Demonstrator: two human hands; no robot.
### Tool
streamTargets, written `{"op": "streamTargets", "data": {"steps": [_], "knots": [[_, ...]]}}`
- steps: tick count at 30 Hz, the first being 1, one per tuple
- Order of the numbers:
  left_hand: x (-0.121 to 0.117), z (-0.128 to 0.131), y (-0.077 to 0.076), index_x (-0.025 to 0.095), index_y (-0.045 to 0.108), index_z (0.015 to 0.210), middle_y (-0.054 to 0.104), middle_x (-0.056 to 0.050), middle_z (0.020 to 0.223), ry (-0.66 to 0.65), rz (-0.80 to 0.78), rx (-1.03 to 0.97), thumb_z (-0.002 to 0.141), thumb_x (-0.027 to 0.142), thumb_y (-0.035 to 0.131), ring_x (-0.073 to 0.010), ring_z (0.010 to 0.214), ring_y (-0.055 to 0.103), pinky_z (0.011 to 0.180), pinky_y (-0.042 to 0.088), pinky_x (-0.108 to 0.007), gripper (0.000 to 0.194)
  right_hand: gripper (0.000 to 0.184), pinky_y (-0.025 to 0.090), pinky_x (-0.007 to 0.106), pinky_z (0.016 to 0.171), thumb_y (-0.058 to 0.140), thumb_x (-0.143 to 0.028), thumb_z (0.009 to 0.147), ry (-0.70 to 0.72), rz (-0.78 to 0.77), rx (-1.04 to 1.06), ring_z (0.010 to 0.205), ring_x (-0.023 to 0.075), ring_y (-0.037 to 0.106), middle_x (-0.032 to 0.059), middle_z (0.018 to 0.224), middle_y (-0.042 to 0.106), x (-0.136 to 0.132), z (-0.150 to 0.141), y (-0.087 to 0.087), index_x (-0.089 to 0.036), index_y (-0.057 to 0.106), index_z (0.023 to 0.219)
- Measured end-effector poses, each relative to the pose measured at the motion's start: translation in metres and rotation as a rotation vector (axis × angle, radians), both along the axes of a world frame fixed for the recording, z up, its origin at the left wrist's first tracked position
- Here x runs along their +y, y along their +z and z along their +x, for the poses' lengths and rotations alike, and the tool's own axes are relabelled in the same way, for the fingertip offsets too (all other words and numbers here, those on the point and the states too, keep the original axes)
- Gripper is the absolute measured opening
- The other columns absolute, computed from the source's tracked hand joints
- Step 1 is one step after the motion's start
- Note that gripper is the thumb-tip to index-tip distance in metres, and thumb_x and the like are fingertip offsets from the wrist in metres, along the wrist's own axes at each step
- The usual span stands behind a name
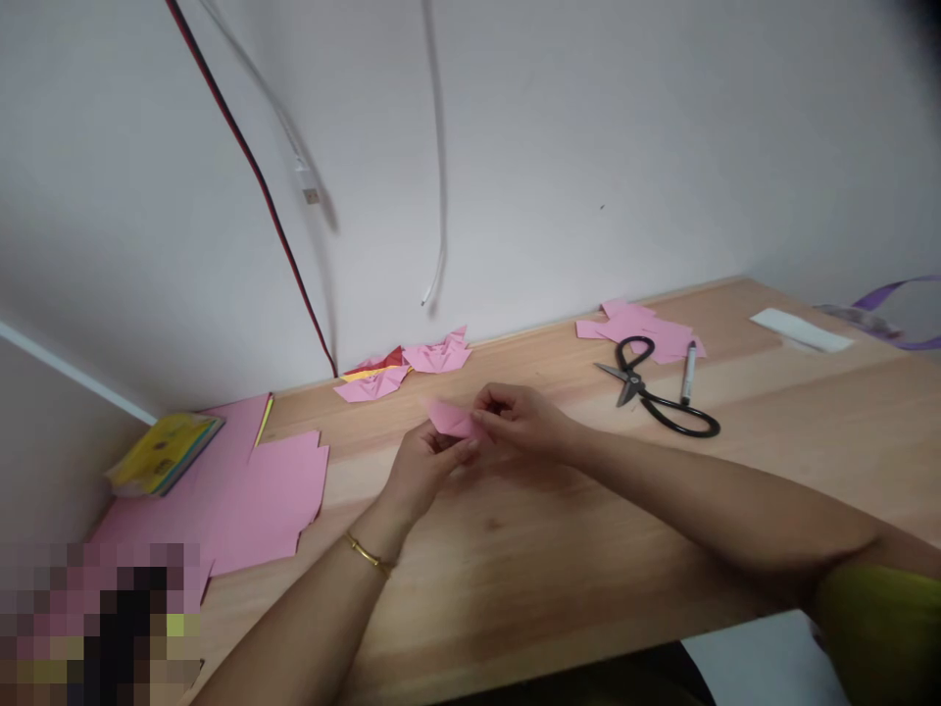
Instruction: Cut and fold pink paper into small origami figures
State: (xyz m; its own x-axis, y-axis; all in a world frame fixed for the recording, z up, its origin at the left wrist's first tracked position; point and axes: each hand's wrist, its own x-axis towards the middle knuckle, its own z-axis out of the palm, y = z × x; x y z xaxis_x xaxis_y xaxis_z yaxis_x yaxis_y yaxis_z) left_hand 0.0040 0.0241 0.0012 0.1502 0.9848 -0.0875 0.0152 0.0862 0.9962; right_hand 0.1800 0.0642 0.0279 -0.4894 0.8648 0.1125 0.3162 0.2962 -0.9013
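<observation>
A small folded piece of pink paper [450, 419] is held up over the middle of the wooden table, between both hands. My left hand [422, 466] pinches its lower side with thumb and fingers; a gold bangle circles that wrist. My right hand [515, 420] grips the paper's right edge between thumb and forefinger. Behind the hands, against the wall, stand folded pink paper shapes [439, 355], with a red and yellow folded piece [378, 365] among them. Some of the fingertips are hidden by the paper.
Black-handled scissors [633, 380] lie open at the right beside a marker [689, 375], near pink paper scraps [647, 328]. A white strip [801, 330] lies farther right. Large pink sheets [257, 500] and a yellow packet [166, 451] occupy the left. Cables [257, 172] hang along the wall.
</observation>
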Motion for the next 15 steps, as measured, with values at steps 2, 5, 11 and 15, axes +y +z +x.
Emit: {"op": "streamTargets", "data": {"steps": [2, 5, 11, 15], "knots": [[0.0002, 0.0015, -0.0008, 0.012, 0.068, 0.082, 0.067, -0.003, 0.068, 0.014, -0.014, -0.025, 0.067, 0.029, 0.074, -0.0131, 0.063, 0.059, 0.062, 0.045, -0.023, 0.023, 0.011, 0.037, 0.023, 0.054, 0.052, -0.026, 0.079, 0.003, -0.022, 0.022, 0.057, 0.0104, 0.048, -0.0012, 0.062, 0.056, -0.0016, -0.0007, 0.0018, -0.016, 0.054, 0.074], [0.0005, 0.0035, 0.0005, 0.011, 0.068, 0.079, 0.067, -0.004, 0.067, 0.032, -0.038, -0.059, 0.068, 0.029, 0.073, -0.0122, 0.062, 0.058, 0.061, 0.044, -0.023, 0.022, 0.014, 0.038, 0.023, 0.055, 0.051, -0.029, 0.081, 0.019, -0.017, 0.035, 0.058, 0.0109, 0.05, -0.0003, 0.064, 0.058, -0.0044, -0.0018, 0.0016, -0.016, 0.054, 0.077], [0.0006, 0.0054, 0.0046, 0.011, 0.068, 0.073, 0.065, -0.003, 0.064, 0.072, -0.069, -0.051, 0.065, 0.028, 0.074, -0.0114, 0.06, 0.056, 0.059, 0.041, -0.022, 0.02, 0.015, 0.037, 0.023, 0.055, 0.051, -0.031, 0.082, 0.015, 0.008, 0.033, 0.059, 0.0111, 0.049, 0.0002, 0.066, 0.059, -0.005, -0.0029, -0.0034, -0.016, 0.054, 0.079], [-0.0007, 0.0073, 0.0069, 0.011, 0.069, 0.076, 0.067, -0.004, 0.068, 0.101, -0.093, -0.067, 0.06, 0.026, 0.077, -0.0123, 0.062, 0.057, 0.06, 0.042, -0.023, 0.023, 0.016, 0.037, 0.024, 0.056, 0.051, -0.031, 0.082, 0.0, -0.004, 0.039, 0.061, 0.0115, 0.05, 0.0006, 0.068, 0.058, -0.0039, -0.0035, -0.0035, -0.016, 0.055, 0.079]]}}
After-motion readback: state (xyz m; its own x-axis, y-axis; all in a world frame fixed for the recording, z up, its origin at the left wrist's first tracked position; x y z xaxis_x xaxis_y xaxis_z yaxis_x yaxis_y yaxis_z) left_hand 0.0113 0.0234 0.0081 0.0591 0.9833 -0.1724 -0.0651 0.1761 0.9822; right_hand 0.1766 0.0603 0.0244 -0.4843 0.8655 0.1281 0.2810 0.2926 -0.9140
